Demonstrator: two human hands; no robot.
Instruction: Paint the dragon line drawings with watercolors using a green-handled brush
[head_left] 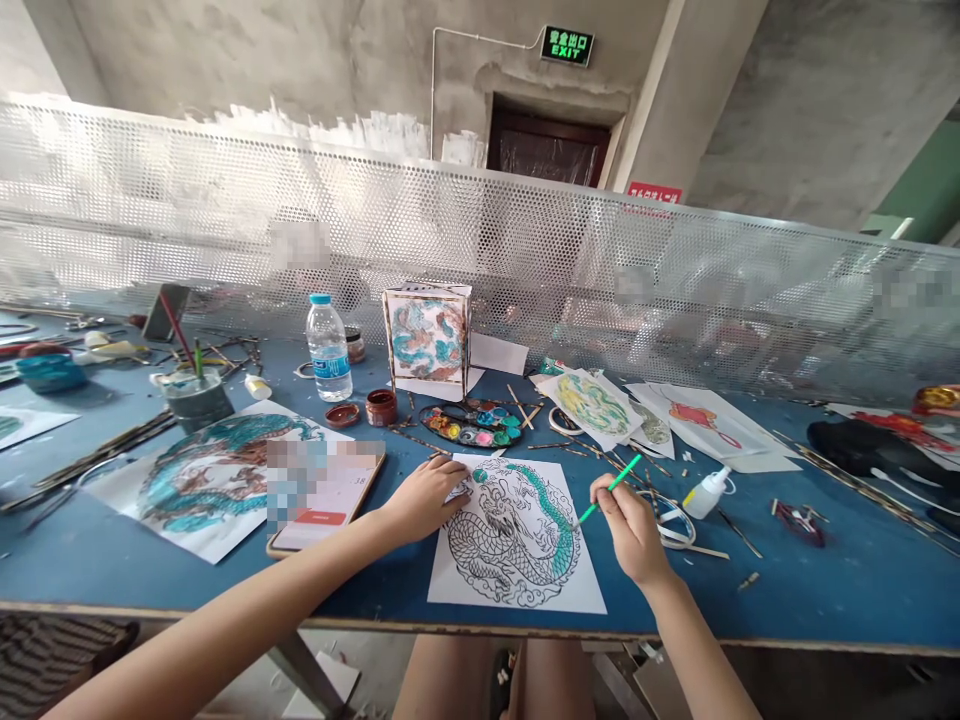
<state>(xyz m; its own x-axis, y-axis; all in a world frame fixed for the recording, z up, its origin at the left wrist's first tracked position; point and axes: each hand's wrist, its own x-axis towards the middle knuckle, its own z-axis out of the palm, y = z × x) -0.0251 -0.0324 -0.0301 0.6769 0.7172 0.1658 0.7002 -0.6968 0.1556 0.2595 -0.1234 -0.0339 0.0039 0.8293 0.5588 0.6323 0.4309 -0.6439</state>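
Observation:
A white sheet with a black line drawing of a dragon (499, 560) lies at the table's front edge. Teal paint covers a curved band of the dragon's body on the right side. My right hand (626, 525) grips a slim green paintbrush (627, 468), its tip at the teal band. My left hand (426, 500) lies on the sheet's upper left edge, fingers stretched over the paper. Just left of that hand is a phone (364, 485) with a lit screen, partly over a teal and brown dragon painting (206, 465). Behind the sheet sits a palette of several colours (471, 425).
A water bottle (330, 350), an open brown paint jar (382, 407) and a stick-framed painted box (428, 340) stand behind. A cup of murky water (199, 402) is at left. At right are a glue bottle (706, 494) and painted sheets (705, 420). A perforated metal screen (525, 240) closes the back.

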